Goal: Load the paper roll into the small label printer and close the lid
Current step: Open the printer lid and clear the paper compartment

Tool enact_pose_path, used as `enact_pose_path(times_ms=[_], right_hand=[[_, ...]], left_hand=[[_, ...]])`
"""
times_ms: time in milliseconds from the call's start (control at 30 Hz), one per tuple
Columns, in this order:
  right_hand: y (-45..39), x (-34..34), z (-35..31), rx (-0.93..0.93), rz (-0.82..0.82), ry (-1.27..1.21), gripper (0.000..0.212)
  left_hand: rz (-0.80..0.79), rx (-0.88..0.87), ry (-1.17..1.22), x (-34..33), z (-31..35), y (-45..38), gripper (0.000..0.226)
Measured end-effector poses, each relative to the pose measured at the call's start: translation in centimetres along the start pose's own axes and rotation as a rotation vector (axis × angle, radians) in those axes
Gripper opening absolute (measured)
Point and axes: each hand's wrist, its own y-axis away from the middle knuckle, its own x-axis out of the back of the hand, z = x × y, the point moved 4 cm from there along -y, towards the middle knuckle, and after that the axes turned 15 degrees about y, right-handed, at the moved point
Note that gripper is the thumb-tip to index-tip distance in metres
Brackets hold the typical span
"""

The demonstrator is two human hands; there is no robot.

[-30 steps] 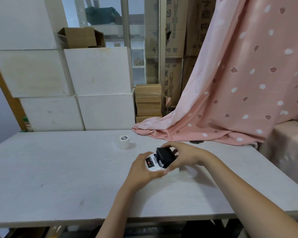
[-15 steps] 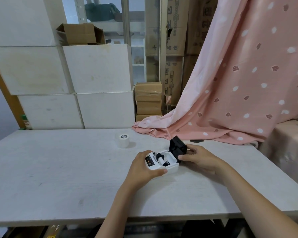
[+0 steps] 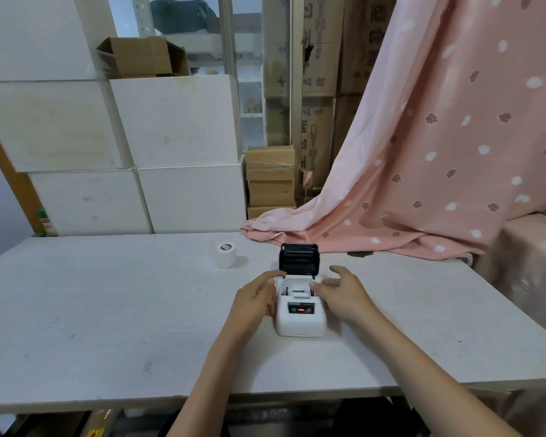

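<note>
The small white label printer (image 3: pixel 300 323) sits on the white table (image 3: pixel 108 326) with its front panel facing me. Its black lid (image 3: pixel 299 258) stands open and upright at the back, showing the white paper compartment. My left hand (image 3: pixel 255 299) grips the printer's left side, fingertips at the base of the lid. My right hand (image 3: pixel 344 294) presses against the right side, its thumb on the compartment edge and its fingers spread and slightly lifted. The white paper roll (image 3: pixel 225 255) with a dark core stands alone on the table, behind and to the left of the printer.
A pink patterned curtain (image 3: pixel 423 184) drapes onto the table's back right corner, just behind the printer. White foam boxes (image 3: pixel 171 152) and cardboard boxes (image 3: pixel 270 181) are stacked behind the table. The table's front edge lies close to me.
The lid went from nearly shut to fully open. The printer has been turned so its front faces me. My right hand moved from the lid to the printer's right side.
</note>
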Motion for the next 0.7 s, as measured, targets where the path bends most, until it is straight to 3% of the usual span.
enact_pose_path(times_ms=[200,333,400,533,600,700], right_hand=[[-0.6,0.9,-1.0,0.152,-0.171,-0.081,0.042],[-2.0,1.7,-1.1,0.221,-0.321,-0.057,0.051],[-2.5,2.2,-2.0,0.280,-0.330,0.107,0.046],[-2.3,3.2,-5.7,0.489,-0.043,0.731,0.020],[-1.5,2.4,-7.6,0.604,-0.099,0.876,0.019],[-1.0,0.7,-8.8,0.603,-0.312,1.071,0.025]], left_hand=[[-0.126,-0.037,-0.132,-0.6,-0.6,-0.3,0.042],[-0.105,-0.080,-0.174,-0.5,-0.9,-0.5,0.030],[-0.128,-0.090,-0.221,-0.7,-0.9,-0.4,0.028],[-0.147,-0.130,-0.304,-1.0,-1.2,-0.4,0.027],[-0.137,-0.139,-0.323,-0.9,-1.4,-0.5,0.024],[-0.142,-0.154,-0.355,-0.9,-1.6,-0.6,0.022]])
